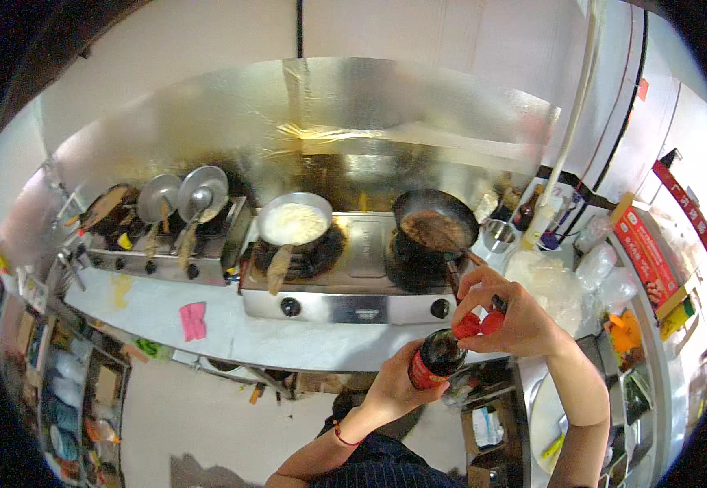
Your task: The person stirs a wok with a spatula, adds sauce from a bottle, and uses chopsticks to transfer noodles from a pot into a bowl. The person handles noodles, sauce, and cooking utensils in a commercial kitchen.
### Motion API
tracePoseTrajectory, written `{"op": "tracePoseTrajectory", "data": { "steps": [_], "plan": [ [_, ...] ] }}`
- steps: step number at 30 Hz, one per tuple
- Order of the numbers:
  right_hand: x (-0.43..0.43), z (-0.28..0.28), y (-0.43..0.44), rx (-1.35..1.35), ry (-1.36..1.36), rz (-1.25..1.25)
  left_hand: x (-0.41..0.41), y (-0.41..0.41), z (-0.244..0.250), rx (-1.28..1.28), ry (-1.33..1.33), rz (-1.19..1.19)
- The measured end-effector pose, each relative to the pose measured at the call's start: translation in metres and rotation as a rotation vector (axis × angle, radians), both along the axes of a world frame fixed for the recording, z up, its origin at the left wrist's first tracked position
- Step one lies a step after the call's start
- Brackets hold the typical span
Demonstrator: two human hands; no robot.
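Observation:
My left hand (pixel 390 384) is wrapped around a dark glass bottle (pixel 443 349) with a red label, held tilted in front of the counter edge. At the bottle's mouth end, my right hand (pixel 512 311) pinches a red plastic cap (pixel 468 326). A second rounded red part (pixel 492 322) shows between the fingers; whether the two are joined, and whether the cap is still on the neck, I cannot tell. A small black piece (pixel 499 303) also shows at those fingers. Just beyond, a black wok (pixel 435 221) with brown contents sits on the right burner, its handle partly behind my right hand.
On the left burner of the gas stove (pixel 367 250) stands a pan (pixel 295 221) of pale food with a cloth-wrapped handle. Several pans rest on another stove (pixel 158 262) further left. A pink cloth (pixel 193 321) lies on the counter. Plastic bags (pixel 542 280) and a metal cup (pixel 499 235) are at right.

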State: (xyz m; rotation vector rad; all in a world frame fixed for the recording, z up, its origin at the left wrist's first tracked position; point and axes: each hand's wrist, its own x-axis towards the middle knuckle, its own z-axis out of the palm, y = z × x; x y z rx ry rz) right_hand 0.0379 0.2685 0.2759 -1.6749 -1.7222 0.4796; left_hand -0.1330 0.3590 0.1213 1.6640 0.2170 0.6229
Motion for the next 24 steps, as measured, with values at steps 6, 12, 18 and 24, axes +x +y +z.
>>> {"op": "tracePoseTrajectory", "data": {
  "steps": [6, 12, 18, 24],
  "plan": [
    [-0.063, 0.003, 0.008, 0.294, -0.258, -0.097, -0.064, -0.012, 0.017, 0.074, 0.046, 0.249],
    [-0.141, -0.02, 0.041, 0.593, -0.754, 0.038, -0.132, 0.008, 0.014, -0.056, 0.078, 0.467],
    [-0.245, -0.018, 0.111, 0.449, -0.166, 0.08, -0.253, 0.046, 0.009, -0.03, 0.024, 0.706],
    [-0.367, -0.033, 0.178, 0.184, 0.153, 0.275, -0.384, 0.081, -0.003, 0.07, 0.112, 0.821]
  ]
}}
